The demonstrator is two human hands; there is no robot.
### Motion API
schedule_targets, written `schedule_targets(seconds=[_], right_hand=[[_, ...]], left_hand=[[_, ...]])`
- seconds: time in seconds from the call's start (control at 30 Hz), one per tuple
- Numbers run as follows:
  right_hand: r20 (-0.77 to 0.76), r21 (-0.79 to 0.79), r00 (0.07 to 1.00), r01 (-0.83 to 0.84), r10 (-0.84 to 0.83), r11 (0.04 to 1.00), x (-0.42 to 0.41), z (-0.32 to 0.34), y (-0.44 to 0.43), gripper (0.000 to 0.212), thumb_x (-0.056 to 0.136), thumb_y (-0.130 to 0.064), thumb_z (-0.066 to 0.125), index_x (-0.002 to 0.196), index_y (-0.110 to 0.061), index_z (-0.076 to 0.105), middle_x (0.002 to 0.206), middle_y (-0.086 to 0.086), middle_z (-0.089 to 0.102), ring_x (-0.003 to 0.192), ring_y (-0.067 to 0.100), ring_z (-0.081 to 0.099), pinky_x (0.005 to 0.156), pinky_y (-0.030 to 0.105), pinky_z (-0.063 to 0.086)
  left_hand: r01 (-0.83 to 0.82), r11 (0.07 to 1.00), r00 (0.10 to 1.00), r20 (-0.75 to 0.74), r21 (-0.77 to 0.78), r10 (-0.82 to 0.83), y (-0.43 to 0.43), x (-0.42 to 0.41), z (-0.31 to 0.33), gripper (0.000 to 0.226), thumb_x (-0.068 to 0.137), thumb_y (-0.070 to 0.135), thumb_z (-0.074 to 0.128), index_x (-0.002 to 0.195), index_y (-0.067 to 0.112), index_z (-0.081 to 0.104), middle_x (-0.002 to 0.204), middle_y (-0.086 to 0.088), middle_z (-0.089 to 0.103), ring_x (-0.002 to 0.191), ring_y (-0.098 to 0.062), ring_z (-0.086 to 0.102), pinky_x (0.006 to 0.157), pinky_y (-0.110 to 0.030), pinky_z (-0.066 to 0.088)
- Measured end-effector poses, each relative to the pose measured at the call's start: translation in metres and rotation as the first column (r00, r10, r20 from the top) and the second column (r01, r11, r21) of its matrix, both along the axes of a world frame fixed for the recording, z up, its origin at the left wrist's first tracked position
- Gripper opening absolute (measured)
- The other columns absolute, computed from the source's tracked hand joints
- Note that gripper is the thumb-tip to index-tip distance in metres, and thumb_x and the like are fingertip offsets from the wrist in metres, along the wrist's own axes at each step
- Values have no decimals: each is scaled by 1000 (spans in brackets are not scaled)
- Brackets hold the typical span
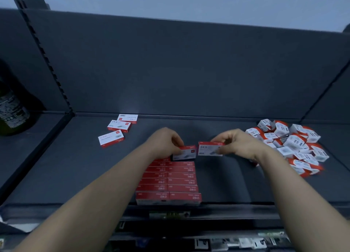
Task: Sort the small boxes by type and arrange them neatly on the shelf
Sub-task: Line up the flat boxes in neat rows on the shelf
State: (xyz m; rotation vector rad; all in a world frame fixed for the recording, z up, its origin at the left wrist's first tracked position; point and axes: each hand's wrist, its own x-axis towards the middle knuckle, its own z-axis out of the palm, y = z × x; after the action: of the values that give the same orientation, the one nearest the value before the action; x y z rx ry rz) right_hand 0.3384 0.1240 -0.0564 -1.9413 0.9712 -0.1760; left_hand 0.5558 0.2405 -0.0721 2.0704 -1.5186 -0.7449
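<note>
left hand [164, 142] grips a red-white box [184, 153] at the far end of the red stack [168, 181], frame center; right hand [236, 143] pinches another box [209, 149] beside it

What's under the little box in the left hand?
The left hand holds a red and white box at the far end of two neat rows of red boxes. The box and hand cover whether it rests on a row or hangs above the shelf.
</note>
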Motion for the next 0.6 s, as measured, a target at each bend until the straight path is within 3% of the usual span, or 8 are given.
schedule_targets(seconds=[0.23,0.33,0.43,0.53,0.6], right_hand=[[-25,-112,999,-40,37,993,22,-12,34,23,70,-9,82,88,-20,72,86,0,73,72,7,62,68,17,50],[20,-131,1000,-4,7,991,30,-18,43,27,69,-8,83,89,-16,67,86,0,69,68,6,58,63,16,48],[46,-79,999,2,1,997,32,-23,45,33,74,0,75,99,-15,59,98,5,65,73,11,58,64,17,48],[39,17,999,28,-29,999,34,-25,50,49,84,-8,65,130,-15,48,125,2,55,104,14,56,86,23,45],[35,104,999,26,-30,994,37,-26,57,54,90,-11,54,142,-15,39,137,-2,47,119,9,45,99,23,34]], left_hand=[[-14,999,1000,-11,-40,14,22,6,4,19,91,30,60,98,22,75,101,12,70,81,4,59,68,-14,43],[-23,999,999,27,-37,24,34,14,4,23,94,27,55,112,22,70,115,10,66,90,2,55,79,-16,39],[-72,996,997,30,-51,74,46,20,0,29,96,25,52,122,20,63,126,6,61,108,-6,54,90,-20,38],[-188,978,982,4,-86,189,58,24,-9,40,97,25,50,135,15,50,138,-2,53,123,-15,50,99,-24,35],[-243,967,970,-33,-74,241,65,20,-16,48,97,27,48,142,12,39,144,-7,45,129,-20,46,104,-29,34]])
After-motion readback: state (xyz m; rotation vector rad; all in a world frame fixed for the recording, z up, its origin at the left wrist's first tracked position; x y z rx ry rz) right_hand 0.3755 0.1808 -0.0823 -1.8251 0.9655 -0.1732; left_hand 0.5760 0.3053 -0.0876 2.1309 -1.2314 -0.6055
